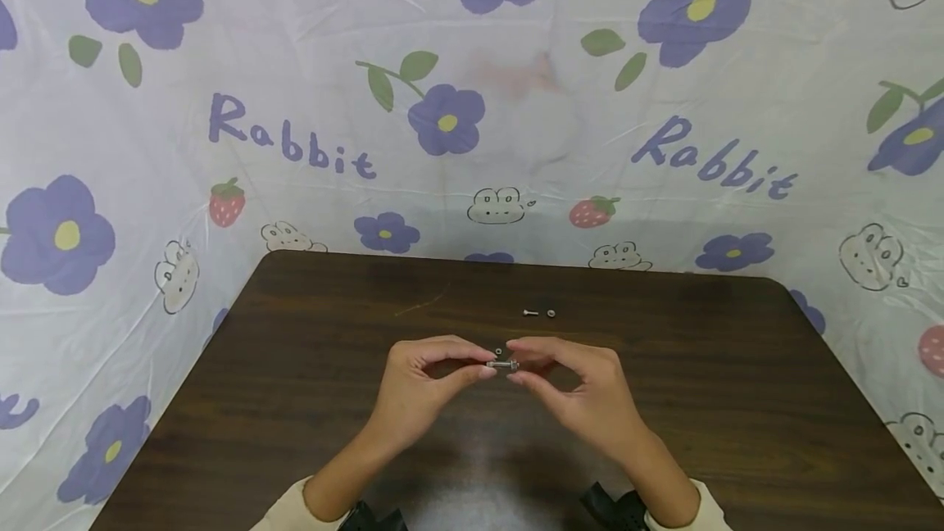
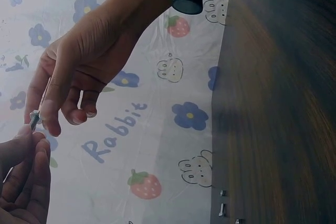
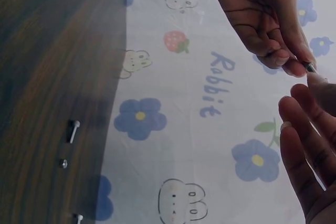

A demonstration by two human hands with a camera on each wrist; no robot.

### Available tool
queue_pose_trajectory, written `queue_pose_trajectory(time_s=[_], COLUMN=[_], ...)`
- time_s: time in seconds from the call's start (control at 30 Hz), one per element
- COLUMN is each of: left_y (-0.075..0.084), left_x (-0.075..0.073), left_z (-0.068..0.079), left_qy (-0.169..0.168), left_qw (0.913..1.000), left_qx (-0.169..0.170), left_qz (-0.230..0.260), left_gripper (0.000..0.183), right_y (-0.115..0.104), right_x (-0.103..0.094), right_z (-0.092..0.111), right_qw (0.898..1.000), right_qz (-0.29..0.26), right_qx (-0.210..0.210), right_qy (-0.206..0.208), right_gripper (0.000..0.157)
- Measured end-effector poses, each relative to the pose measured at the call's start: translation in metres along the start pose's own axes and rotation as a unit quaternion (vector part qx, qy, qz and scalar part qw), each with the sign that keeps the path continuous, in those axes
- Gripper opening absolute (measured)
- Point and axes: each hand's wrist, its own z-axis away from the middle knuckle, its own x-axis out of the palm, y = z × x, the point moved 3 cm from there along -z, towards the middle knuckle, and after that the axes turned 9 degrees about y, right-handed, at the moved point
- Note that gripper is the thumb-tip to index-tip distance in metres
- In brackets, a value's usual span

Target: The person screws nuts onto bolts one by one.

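Left hand (image 1: 411,393) pinches bolt (image 1: 499,365); right hand (image 1: 599,396), parted, flanks apparent nut (image 1: 514,365); likely threading step; next, grip and turn

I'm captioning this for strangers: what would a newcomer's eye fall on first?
Probably the white cloth printed with purple flowers, hanging behind the dark brown wood-grain table. Next, above the table, the bare left hand pinches a small silvery metal bolt, with the bare right hand close beside it.
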Motion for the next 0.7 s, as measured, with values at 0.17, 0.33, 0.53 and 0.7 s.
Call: queue_pose_trajectory(time_s=[0.17,0.33,0.53,0.7], left_y=[-0.0001,-0.0001,0.0,-0.0009], left_x=[0.0002,-0.0001,0.0001,0.0005], left_z=[-0.0004,0.0001,0.0009,0.0005], left_qy=[-0.003,-0.004,-0.009,-0.014], left_qw=[1.0,1.0,0.9999,0.9995], left_qx=[-0.001,0.0,0.001,0.006], left_qz=[0.003,0.0,0.012,0.028], left_gripper=[0.011,0.01,0.011,0.012], right_y=[-0.0002,0.0002,0.0005,0.0014], right_x=[0.0009,0.0011,0.0023,0.0028], right_z=[-0.0003,0.0003,0.001,0.0033], right_qw=[1.0,1.0,1.0,1.0], right_qz=[0.001,0.005,0.002,0.011], right_qx=[-0.009,-0.002,0.008,0.019], right_qy=[0.007,0.004,-0.003,-0.008], right_gripper=[0.036,0.027,0.023,0.015])
